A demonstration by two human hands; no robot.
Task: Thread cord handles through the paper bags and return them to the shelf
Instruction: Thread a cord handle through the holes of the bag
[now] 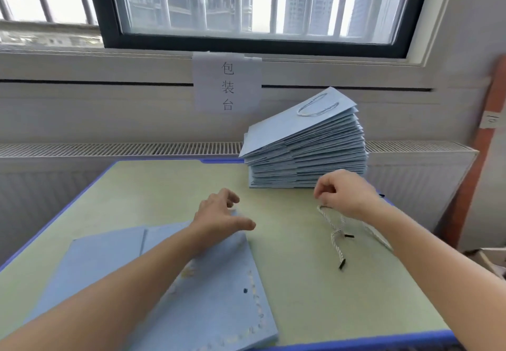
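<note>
A: Where does it stand?

B: The right hand [345, 195] has its fingers curled, pinching the top of a white twisted cord [336, 234]. The cord hangs below those fingertips in a loop, with 2 black tips lower down, near the green table [315, 282]. The left hand [222, 215] lies with fingers loosely spread on the far corner of a flat blue paper bag [208, 290]; I cannot tell whether it grips the edge or only rests there.

A: What could go wrong?

B: I'd judge 2 things. The cord crosses itself just under the fingers, so it may snarl before a tip reaches the small dark hole [245, 290], which sits well back from the left fingertips, toward the person. And the bag may slide if the left hand only rests on it.

A: How does the bag lie?

B: Flat, its long axis running from the left fingertips back toward the person; the holed edge faces right, toward the cord. The stack of bags [306, 156] sits just beyond the right knuckles, its top bag already handled.
</note>
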